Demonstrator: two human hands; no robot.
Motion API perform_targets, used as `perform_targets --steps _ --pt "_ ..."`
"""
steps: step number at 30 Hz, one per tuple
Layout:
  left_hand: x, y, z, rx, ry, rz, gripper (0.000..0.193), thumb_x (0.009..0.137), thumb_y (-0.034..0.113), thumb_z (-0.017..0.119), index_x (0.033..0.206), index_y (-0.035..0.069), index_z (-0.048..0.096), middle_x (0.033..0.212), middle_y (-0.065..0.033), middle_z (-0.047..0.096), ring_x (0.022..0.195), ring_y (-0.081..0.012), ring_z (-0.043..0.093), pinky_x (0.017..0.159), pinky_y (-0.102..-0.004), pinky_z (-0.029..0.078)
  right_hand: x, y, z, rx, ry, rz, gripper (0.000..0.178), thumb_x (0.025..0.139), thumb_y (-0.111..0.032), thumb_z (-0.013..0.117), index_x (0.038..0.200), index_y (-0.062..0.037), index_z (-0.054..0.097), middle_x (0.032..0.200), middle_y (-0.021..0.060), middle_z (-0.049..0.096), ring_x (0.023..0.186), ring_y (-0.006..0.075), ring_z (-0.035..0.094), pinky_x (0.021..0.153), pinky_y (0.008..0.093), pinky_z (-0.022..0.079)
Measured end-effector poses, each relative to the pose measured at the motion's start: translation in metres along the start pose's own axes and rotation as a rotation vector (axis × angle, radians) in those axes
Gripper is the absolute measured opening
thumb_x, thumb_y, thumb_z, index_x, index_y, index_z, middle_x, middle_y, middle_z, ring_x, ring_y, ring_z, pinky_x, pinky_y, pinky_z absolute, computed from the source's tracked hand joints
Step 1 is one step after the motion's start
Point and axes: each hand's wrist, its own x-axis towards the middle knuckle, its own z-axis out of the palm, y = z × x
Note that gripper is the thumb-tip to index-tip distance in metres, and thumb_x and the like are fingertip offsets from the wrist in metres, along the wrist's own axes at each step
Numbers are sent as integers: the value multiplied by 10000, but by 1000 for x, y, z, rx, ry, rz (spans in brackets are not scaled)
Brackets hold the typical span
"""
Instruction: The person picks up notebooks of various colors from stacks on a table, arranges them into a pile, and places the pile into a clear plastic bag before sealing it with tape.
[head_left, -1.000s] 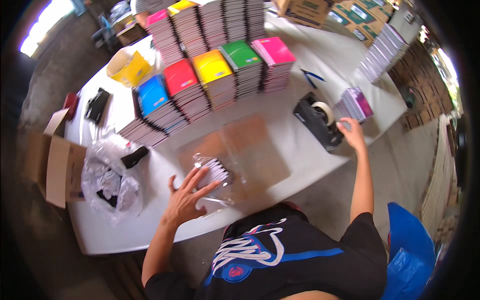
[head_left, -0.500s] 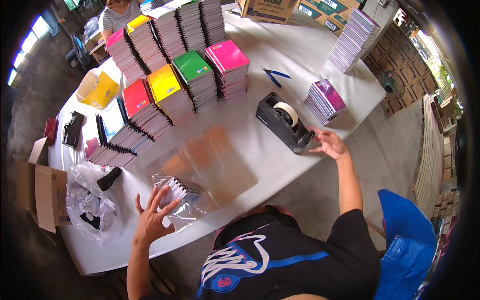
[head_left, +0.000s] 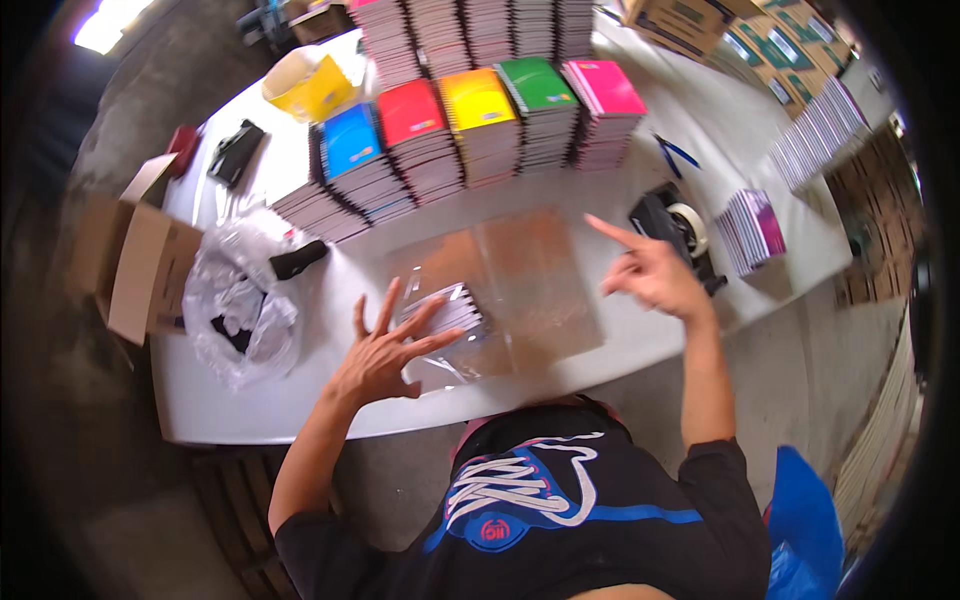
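Note:
My left hand is spread open, its fingertips over a small bundle of spiral-bound notebooks wrapped in clear plastic. The bundle lies on a flat, see-through plastic sheet with a brownish tint. My right hand is above the table, just left of the black tape dispenser. Its index finger points out to the left and the other fingers are loosely bent. No held thing shows in it, though a scrap of clear tape could be too faint to see.
Behind the sheet stand stacks of spiral notebooks with blue, red, yellow, green and pink covers. Blue-handled pliers and a purple-topped notebook stack are rightward. A plastic bag and an open carton are left.
My right hand has moved left, away from the tape dispenser's front end, with its index finger now extended. My left hand stays spread by the wrapped bundle. The whole view has turned and shifted.

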Motion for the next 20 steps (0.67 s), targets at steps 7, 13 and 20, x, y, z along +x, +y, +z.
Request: perform_targets --steps 7,13,20 --pt "-1 -3 -1 10 -9 22 1084 474 277 841 1363 541 279 1539 92 129 1421 -333 -50 1016 -723 9 97 -44 133 -618 -277 -214 1025 698 -328 765 1476 -137 126 829 182 662 756 292 649 699 395 510" --pt "-6 -8 2 -39 7 13 1011 494 291 819 1340 548 328 1538 81 156 1419 -344 -60 1031 -685 -42 92 -52 96 -991 -176 -48 1131 539 -418 845 1453 -236 203 1142 141 601 1056 305 585 872 464 474" --pt "7 -24 32 -294 58 46 955 582 320 808 1399 417 323 1538 25 151 1419 -339 -37 1046 -680 -6 72 44 162 -738 245 -1270 814 618 -345 822 1342 -319 452 1467 55 285 1256 262 404 1075 457 242"
